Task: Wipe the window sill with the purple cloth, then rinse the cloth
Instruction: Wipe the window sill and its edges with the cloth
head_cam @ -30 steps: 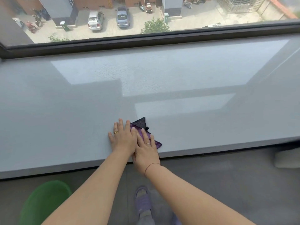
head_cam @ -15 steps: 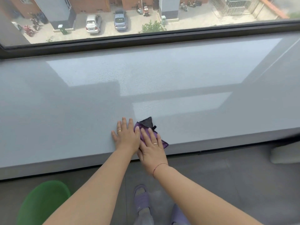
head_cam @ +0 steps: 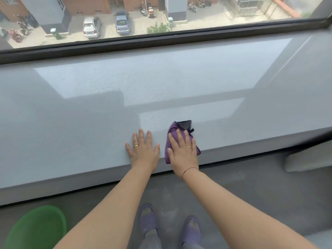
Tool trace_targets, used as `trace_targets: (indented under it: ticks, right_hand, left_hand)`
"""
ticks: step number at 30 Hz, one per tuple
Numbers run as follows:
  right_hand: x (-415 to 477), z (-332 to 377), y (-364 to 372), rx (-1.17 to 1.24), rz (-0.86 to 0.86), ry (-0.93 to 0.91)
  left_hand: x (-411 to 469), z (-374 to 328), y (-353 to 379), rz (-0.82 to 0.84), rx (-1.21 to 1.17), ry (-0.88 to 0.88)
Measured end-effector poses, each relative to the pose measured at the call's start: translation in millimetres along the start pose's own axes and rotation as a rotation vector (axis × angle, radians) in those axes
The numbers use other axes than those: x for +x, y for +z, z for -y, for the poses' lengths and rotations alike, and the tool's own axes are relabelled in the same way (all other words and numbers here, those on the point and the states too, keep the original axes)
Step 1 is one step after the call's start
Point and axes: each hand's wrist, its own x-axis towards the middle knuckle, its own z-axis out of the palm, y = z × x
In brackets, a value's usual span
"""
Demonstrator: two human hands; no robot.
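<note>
The wide grey window sill (head_cam: 89, 126) runs across the head view below a dark window frame. A purple cloth (head_cam: 172, 131) with a dark corner lies near the sill's front edge, right of centre. My right hand (head_cam: 182, 150) presses flat on the cloth with straight fingers and covers most of it. My left hand (head_cam: 142, 152) rests flat on the bare sill just left of the cloth, fingers spread, a small gap between the two hands.
A green basin (head_cam: 36, 229) stands on the grey floor at the lower left. My feet in purple slippers (head_cam: 148, 220) stand below the sill. A pale object (head_cam: 309, 159) lies on the floor at the right. The window glass (head_cam: 125, 17) shows a street far below.
My right hand has slid the cloth to the right along the sill's front edge. The hands, side by side and touching before, now lie apart.
</note>
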Motion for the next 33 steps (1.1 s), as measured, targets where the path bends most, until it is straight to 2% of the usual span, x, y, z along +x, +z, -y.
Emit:
trace_targets:
  ticks: [2, 4, 9, 13, 15, 18, 20, 22, 25, 27, 29, 31, 33]
  right_hand:
    - [-1.9, -2.1, -1.7, -0.025, 0.064, -0.198]
    - [2.8, -29.2, -8.0, -0.043, 0.050, -0.205]
    - [19.2, -115.7, -37.4, -0.025, -0.002, 0.230]
    - [27.2, -96.7, -35.2, -0.005, -0.027, 0.395]
    - [28.2, -70.8, -27.4, 0.002, -0.014, 0.265]
    - [27.2, -61.4, -23.5, -0.015, 0.071, -0.066]
    - [34.1, -84.2, -28.1, -0.041, 0.084, -0.132]
    - [47.2, -114.5, -36.5, -0.059, 0.056, -0.040]
    - [67.3, -151.9, -51.5, -0.037, 0.021, 0.216]
    - [75.6, -152.5, -52.4, -0.021, -0.018, 0.359]
    - [81.5, -129.8, -47.8, -0.002, -0.039, 0.414]
    - [85.2, -97.6, -38.7, 0.013, -0.027, 0.282]
    - [84.9, -73.1, -33.1, 0.001, 0.036, 0.036]
  left_hand:
    - [-0.9, -11.5, 1.6, -0.003, 0.017, 0.033]
    - [-0.2, -17.9, 2.3, 0.008, 0.028, 0.059]
    - [-0.7, -28.1, 4.2, 0.030, 0.050, 0.068]
    - [-2.3, -41.1, 8.5, 0.008, 0.020, 0.074]
    - [-1.1, -49.7, 10.1, -0.005, 0.016, 0.083]
    - [4.2, -63.1, 10.2, -0.024, 0.029, 0.096]
    - [9.2, -72.2, 9.2, -0.040, 0.028, 0.106]
    - [13.9, -79.3, 7.6, -0.034, 0.016, 0.115]
    - [18.9, -84.4, 5.0, -0.013, 0.013, 0.119]
    - [23.0, -82.6, 3.0, -0.007, 0.027, 0.109]
    - [29.2, -78.8, 0.9, -0.003, 0.039, 0.082]
    - [36.0, -76.8, -1.0, -0.003, 0.050, 0.057]
    - [40.4, -79.4, -2.1, -0.016, 0.053, 0.041]
